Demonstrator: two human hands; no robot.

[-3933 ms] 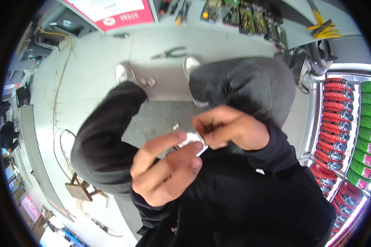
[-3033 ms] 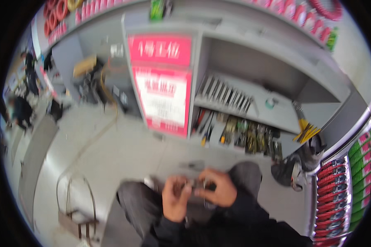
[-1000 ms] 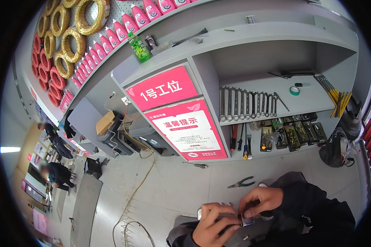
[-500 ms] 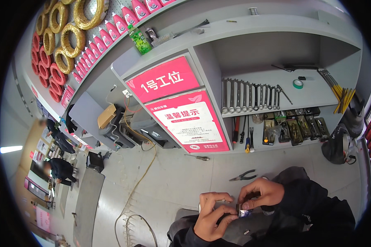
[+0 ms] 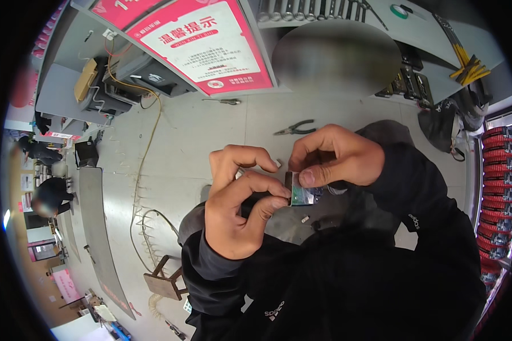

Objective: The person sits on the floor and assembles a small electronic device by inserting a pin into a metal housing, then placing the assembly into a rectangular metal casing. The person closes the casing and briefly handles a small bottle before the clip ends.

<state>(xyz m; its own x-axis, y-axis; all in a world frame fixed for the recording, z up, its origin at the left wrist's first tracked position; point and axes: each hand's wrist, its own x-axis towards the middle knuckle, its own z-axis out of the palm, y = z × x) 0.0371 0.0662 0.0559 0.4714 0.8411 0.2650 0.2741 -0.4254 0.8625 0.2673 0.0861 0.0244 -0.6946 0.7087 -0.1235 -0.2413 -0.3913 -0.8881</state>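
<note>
Between my hands is a small shiny rectangular piece (image 5: 302,195), greenish and bluish on its face with a brownish edge; its exact kind I cannot make out. My right hand (image 5: 347,156) pinches its upper part, thumb on the face and fingers behind. At the left edge, my left hand (image 5: 233,204) grips it between thumb and a finger, while another finger arches above, apart from it. Beyond the right fingers, pliers with dark handles (image 5: 294,129) lie on the floor. Below the piece, a tiny pale bit (image 5: 305,219) rests on a dark surface.
A long-handled tool (image 5: 227,102) lies near the cabinet. Wrenches (image 5: 318,8) line the shelf, partly behind a blurred patch. A black bag (image 5: 441,128) and red coils (image 5: 498,193) stand right. Left are a yellow hose (image 5: 152,128), a wooden stool (image 5: 164,278) and people (image 5: 51,196).
My view has tipped downward, so the cabinet sits higher and my hands appear larger and nearer the middle. Both hands still hold the shiny piece, which shows more of its face.
</note>
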